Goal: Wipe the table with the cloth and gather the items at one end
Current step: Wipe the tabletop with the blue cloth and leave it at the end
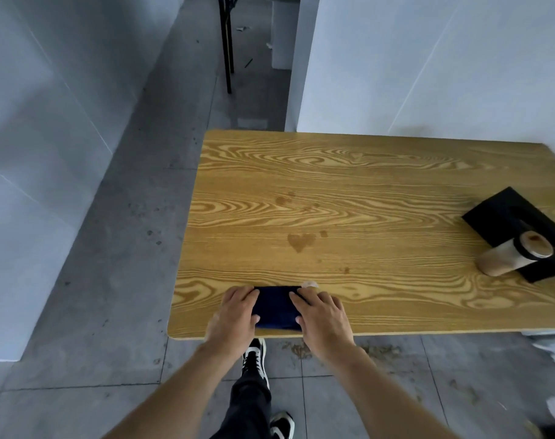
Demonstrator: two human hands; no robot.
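- Head view: a wooden surface (365,191) with strong grain stands against a white wall (428,58), over a grey tiled floor (111,280).
- A dark blue cloth (276,307) lies flat on the surface at its near edge, toward the left end, folded into a small rectangle.
- The left hand (235,315) rests palm down on the cloth's left side, fingers spread forward and thumb on the fabric; its grip is slack, pressing rather than clenching.
- The right hand (323,318) lies the same way on the cloth's right side, fingers flat and loose, nothing clasped.
- Just beyond the right hand's fingertips a small pale scrap (309,284) sits on the surface, touching the cloth's far corner; what it is cannot be told.
- Several darker stains (300,241) mark the wood in the middle, well apart from the cloth, with smaller spots further off toward the far side.
- At the right end a black box (504,213) lies flat and askew.
- A cup (510,256) with a brown drink and a dark band near its rim lies tipped on its side, mouth resting on the box, base on the wood.
- Below the near edge a dark trouser leg and a black-and-white shoe (254,359) stand on the floor; a second shoe shows lower down.
- A black table leg (227,45) stands far back.
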